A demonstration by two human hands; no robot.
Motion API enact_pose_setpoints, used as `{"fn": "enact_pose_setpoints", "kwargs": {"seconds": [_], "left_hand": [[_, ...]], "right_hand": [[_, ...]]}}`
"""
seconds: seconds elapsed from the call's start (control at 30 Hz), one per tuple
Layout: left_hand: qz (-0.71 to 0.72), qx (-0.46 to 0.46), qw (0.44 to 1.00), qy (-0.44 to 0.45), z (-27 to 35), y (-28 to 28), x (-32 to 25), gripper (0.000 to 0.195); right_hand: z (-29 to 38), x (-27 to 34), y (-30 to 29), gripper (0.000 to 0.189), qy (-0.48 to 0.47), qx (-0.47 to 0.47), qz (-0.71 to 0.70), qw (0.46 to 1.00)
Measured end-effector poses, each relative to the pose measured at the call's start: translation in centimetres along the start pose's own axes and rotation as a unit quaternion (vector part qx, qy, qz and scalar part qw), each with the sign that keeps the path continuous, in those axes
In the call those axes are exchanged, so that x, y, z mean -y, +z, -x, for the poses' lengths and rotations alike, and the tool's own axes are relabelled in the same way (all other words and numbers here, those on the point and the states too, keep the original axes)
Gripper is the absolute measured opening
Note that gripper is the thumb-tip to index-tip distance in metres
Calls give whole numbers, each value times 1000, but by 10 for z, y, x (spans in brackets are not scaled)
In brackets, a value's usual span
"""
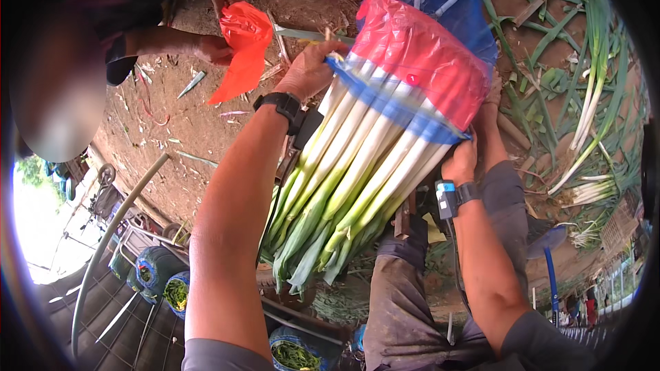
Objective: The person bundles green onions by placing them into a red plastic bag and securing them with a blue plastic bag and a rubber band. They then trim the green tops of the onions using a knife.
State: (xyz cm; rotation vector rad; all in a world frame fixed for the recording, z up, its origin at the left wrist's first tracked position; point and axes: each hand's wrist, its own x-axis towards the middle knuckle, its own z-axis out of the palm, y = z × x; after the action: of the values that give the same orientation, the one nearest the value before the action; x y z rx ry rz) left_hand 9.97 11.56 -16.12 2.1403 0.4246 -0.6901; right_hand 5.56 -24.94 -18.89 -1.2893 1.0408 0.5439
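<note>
A thick bundle of long green onions [356, 159] lies in front of me, with green tops pointing down towards my legs. A plastic bag [417, 51], pinkish red with a blue band at its mouth, covers the white ends. My left hand [312, 69] pinches the left corner of the bag's mouth. At the opposite corner, my right hand [460, 159] grips the blue edge, its fingertips partly hidden. Both wrists carry dark bands, and the right one holds a small device [446, 199]. The root ends are hidden inside the bag.
Across from me at the left, a person's hands [214, 49] hold a red plastic sheet or bag [245, 49]. Loose green onions [593, 82] and leaf scraps litter the ground at right. Filled blue bags [178, 291] stand at lower left, near a curved pole [116, 237].
</note>
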Motion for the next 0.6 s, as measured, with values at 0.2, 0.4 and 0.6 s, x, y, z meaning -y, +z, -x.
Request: {"fn": "enact_pose_setpoints", "kwargs": {"seconds": [0.2, 0.4, 0.6], "left_hand": [[-111, 88, 990, -3, 32, -7, 13, 32], [-122, 162, 978, -42, 59, -13, 24, 34], [-203, 191, 958, 72, 19, -13, 7, 23]], "right_hand": [[-8, -1, -1, 39, 64, -24, -65, 996], [10, 23, -13, 38, -159, 65, 302, 938], [87, -2, -66, 30, -117, 322, 583, 737]]}}
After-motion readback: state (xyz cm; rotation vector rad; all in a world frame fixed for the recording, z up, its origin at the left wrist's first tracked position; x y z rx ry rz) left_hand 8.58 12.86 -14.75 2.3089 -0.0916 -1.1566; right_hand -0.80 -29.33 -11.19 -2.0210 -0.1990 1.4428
